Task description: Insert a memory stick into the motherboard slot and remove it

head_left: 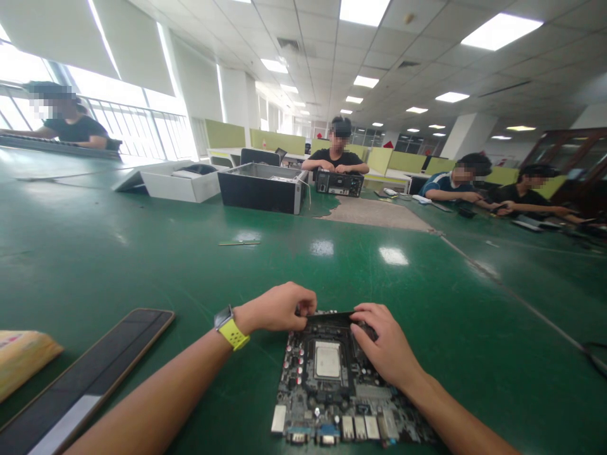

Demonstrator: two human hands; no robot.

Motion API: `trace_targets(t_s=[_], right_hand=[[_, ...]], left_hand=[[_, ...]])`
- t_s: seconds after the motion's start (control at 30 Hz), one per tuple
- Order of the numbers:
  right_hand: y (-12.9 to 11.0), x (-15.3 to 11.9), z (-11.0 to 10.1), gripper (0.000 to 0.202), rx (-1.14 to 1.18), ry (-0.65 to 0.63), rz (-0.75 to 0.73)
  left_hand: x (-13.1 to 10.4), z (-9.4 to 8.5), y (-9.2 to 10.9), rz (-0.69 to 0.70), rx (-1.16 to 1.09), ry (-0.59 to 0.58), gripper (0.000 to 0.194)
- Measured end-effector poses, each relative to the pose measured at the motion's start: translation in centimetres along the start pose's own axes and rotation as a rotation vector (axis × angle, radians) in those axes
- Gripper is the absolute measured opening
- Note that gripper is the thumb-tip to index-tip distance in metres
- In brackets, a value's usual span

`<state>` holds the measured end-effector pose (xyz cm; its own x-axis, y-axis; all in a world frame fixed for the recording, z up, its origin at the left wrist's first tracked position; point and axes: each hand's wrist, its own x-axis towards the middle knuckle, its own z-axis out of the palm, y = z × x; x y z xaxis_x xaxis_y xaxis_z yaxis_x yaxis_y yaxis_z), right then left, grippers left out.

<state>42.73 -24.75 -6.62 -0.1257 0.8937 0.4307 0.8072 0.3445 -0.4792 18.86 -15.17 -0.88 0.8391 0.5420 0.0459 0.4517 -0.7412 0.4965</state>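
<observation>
Gripping a dark strip [329,320] at its 2 ends, the left hand [277,308] and right hand [386,344] were bent over the far part of the board [348,404]. Both had fingers and thumb closed on it; whether the strip touched the board beneath, I could not tell. Holding both ends probably steadied it and left its middle free. The board lay flat on the desk [213,272] before the person, its ports [327,433] along the near edge and its processor [327,360] exposed, perhaps so that the far part stayed within easy reach. The right forearm crossed the board's right side, partly hiding that edge, while the left forearm reached in from outside the left edge. The phone [111,354] and packet [26,360] lay well apart, to the left; beyond the hands, green surface ran up to a thin rod [239,243], leaving the wrists room.
</observation>
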Motion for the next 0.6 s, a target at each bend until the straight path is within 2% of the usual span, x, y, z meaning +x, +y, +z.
trace_targets(t_s=[0.6], right_hand=[[-0.33, 0.05, -0.17, 0.014, 0.011, -0.019, 0.009]], left_hand=[[0.0, 0.06, -0.3, -0.02, 0.037, 0.024, 0.015]])
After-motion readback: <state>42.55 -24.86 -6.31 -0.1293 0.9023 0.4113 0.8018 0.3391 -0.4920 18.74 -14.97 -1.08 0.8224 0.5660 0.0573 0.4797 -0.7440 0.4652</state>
